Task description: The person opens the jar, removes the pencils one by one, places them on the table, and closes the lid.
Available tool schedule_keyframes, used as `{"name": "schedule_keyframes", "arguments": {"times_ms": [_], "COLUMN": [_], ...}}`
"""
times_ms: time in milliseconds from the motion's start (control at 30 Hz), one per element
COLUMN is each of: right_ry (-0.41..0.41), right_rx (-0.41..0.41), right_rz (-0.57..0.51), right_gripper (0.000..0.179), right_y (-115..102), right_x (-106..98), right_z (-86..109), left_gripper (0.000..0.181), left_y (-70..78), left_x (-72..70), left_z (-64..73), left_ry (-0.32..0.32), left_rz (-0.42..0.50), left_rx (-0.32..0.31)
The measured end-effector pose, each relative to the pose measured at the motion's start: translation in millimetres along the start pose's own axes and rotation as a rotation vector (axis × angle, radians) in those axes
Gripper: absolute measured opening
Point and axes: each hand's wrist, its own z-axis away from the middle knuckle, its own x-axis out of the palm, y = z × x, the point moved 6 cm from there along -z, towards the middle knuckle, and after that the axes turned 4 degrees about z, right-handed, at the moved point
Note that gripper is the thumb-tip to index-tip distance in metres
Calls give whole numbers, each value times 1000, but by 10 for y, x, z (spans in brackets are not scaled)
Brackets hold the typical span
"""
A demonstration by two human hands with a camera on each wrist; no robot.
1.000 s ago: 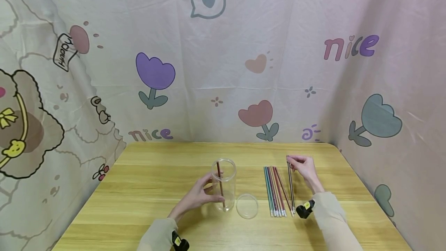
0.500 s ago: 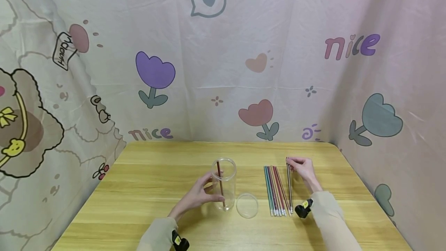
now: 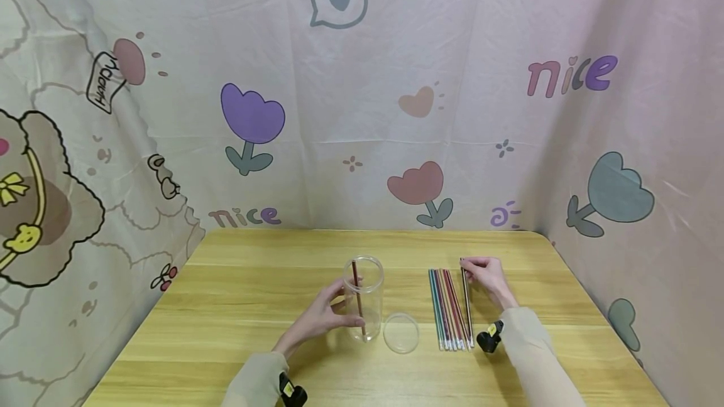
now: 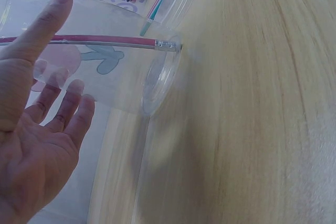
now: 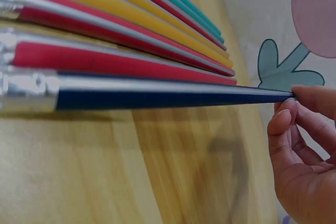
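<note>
My left hand (image 3: pixel 317 318) holds a clear plastic jar (image 3: pixel 374 306) upright on the table, thumb on the near side and fingers round the left. One red pencil (image 4: pixel 115 40) leans inside it, its metal end at the jar's bottom. My right hand (image 3: pixel 492 278) pinches a dark blue pencil (image 5: pixel 157 94) by its far tip, between thumb and fingertips. Just left of that pencil lie several other pencils (image 3: pixel 447 309) side by side, in green, red and yellow, metal ends toward me. In the right wrist view the dark blue pencil runs close beside a red one.
A round clear lid (image 3: pixel 401 333) lies flat on the wooden table (image 3: pixel 254 281) between the jar and the pencils. Behind the table hangs a printed cloth (image 3: pixel 339 112), which also covers both sides.
My right hand has moved slightly left and toward me, bringing the dark blue pencil closer to the row. The left hand and the jar have stayed in place.
</note>
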Motion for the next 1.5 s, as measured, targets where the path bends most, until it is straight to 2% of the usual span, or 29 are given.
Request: {"name": "schedule_keyframes", "arguments": {"times_ms": [200,367,700,1000,1500], "right_ry": [-45,-76,-115,-85,-42], "right_rx": [9,5,51,45,22], "right_rz": [18,11,12,77,241], "right_gripper": [39,38,38,33,28], "right_y": [28,57,105,133,98], "right_x": [33,55,106,132,186], "right_z": [-16,-43,-62,-75,-68], "left_gripper": [70,71,72,69,73], "left_y": [20,27,14,18,31], "left_x": [4,8,4,7,5], "left_z": [7,7,3,2,13], "left_ry": [-1,-3,1,-11,-4], "left_rz": [10,18,16,-16,10], "left_rx": [-27,-27,-31,-9,-15]}}
